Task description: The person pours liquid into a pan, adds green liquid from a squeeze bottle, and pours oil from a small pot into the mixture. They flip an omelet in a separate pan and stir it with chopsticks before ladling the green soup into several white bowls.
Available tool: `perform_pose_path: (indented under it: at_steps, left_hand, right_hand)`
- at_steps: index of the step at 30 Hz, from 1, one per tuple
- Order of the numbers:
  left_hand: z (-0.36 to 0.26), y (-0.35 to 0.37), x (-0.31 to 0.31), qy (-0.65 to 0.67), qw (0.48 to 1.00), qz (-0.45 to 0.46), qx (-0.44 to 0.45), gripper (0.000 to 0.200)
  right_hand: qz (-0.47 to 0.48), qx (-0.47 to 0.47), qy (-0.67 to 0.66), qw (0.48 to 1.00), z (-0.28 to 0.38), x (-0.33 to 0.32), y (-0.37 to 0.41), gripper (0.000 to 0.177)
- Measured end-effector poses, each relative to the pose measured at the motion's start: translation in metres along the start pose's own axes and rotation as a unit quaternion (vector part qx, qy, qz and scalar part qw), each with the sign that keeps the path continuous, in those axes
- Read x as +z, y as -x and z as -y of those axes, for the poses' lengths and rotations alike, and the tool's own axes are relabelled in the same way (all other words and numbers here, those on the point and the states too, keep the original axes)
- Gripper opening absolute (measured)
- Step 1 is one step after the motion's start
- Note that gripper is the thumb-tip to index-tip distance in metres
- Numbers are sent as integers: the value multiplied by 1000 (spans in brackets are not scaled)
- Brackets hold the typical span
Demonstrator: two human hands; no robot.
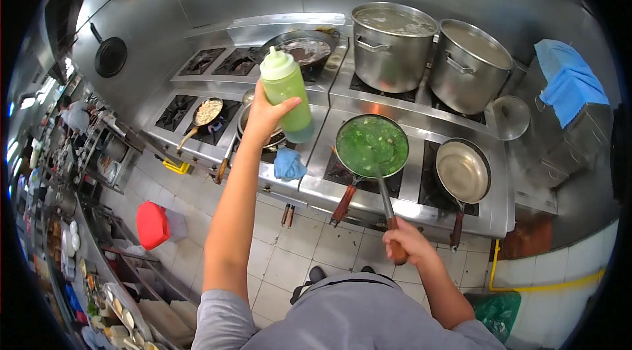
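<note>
My left hand (pixel 263 116) holds up a clear squeeze bottle (pixel 287 93) of green liquid with a pale cap, upright, above the stove's middle. My right hand (pixel 407 241) grips the wooden end of a long ladle (pixel 384 189) whose bowl rests in a frying pan (pixel 372 146) full of green sauce on a front burner. The pan's wooden handle points toward me.
An empty steel pan (pixel 463 171) sits right of the green one. Two large stockpots (pixel 393 44) (pixel 470 64) stand behind. A small pan of food (pixel 208 113) and a dark wok (pixel 304 49) are to the left. A blue cloth (pixel 289 164) lies on the stove's edge; a red bin (pixel 153 224) stands on the floor.
</note>
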State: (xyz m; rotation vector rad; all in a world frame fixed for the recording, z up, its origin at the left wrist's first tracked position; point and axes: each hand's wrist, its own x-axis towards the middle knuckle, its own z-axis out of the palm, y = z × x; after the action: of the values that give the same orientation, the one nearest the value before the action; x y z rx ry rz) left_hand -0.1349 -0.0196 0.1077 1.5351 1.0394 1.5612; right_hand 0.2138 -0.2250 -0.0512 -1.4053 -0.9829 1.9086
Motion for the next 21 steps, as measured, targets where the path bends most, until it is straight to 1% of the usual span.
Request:
perform_pose_path:
  at_steps: [1, 2, 3, 4, 5, 6, 7, 8, 9, 11, 13, 14, 15, 16, 17, 18, 19, 20, 21]
  left_hand:
    - [6, 3, 0, 6, 1000, 5, -2, 79]
    - [12, 6, -1, -7, 1000, 4, -6, 78]
    - [17, 11, 1, -20, 1000, 3, -10, 78]
    - [18, 20, 5, -21, 999, -7, -27, 75]
    - [20, 28, 6, -15, 1000, -4, -27, 75]
    - [23, 37, 5, -31, 999, 10, -30, 75]
    - [25, 46, 3, -49, 998, 23, -32, 75]
    - [37, 55, 1, -82, 996, 8, -23, 75]
    - [42, 66, -1, -95, 995, 10, -24, 79]
    - [53, 85, -2, -120, 992, 4, -38, 81]
    - [67, 99, -2, -133, 990, 20, -50, 82]
    - [74, 104, -2, -148, 987, 35, -61, 84]
    - [78, 109, 0, -146, 987, 35, -62, 84]
    - [82, 113, 0, -140, 986, 45, -82, 85]
    - [87, 115, 0, -135, 984, 55, -101, 87]
    - [97, 116, -3, -129, 985, 64, -93, 90]
    - [104, 116, -3, -130, 985, 61, -92, 90]
    - [111, 117, -4, -118, 988, 47, -88, 90]
    - [113, 121, -6, -110, 990, 31, -88, 90]
  right_hand:
    - [44, 11, -149, 988, 4, -16, -2, 59]
    - [86, 19, -293, 952, 7, -32, -5, 55]
    - [159, -8, -379, 912, 1, -48, -19, 53]
    - [126, -19, -342, 931, -4, -55, -34, 56]
    - [93, -31, -302, 948, -6, -59, -42, 60]
    - [34, -44, -161, 985, -11, -52, -43, 65]
    - [-24, -55, -17, 998, -19, -38, -44, 70]
    - [-49, -28, 97, 994, -20, -22, -34, 78]
    - [-53, -20, 93, 994, -6, 0, -11, 69]
    - [15, -14, -35, 999, -3, 6, 5, 53]
    - [65, 10, -183, 981, 7, -17, 7, 37]
    - [145, 8, -336, 931, 3, -36, -3, 30]
    - [202, -3, -432, 879, -5, -51, -20, 41]
    - [129, -14, -344, 930, -1, -51, -25, 51]
    - [55, -26, -251, 966, 2, -50, -30, 61]
    - [7, -26, -122, 992, -3, -42, -33, 70]
    - [-40, -27, 10, 999, -8, -28, -34, 78]
    - [-51, -38, 91, 994, -12, -17, -29, 84]
    - [-47, -30, 105, 993, -6, -2, -16, 86]
